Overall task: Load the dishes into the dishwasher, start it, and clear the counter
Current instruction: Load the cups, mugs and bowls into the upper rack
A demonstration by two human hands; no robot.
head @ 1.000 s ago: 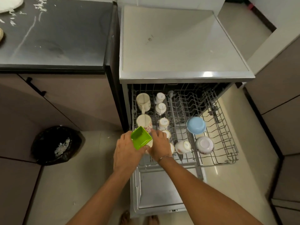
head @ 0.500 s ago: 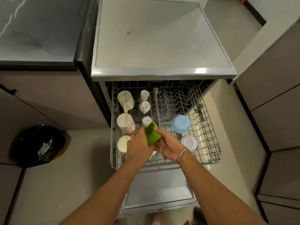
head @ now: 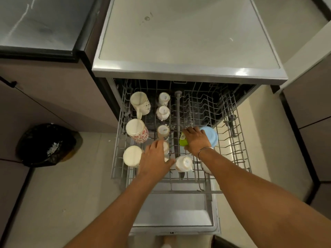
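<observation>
The pulled-out rack of the dishwasher holds the green cup near its middle, touching the upturned blue bowl at the bowl's 9 o'clock. The right hand lies over the cup, fingers curled down round it and grasping it. The left hand, at 7 o'clock from the cup, hangs over a row of small white cups with fingers released and loosely straight; whether it touches them I cannot tell. Three larger mugs stand along the rack's 9 o'clock side, and a black bin bag sits on the floor further that way.
</observation>
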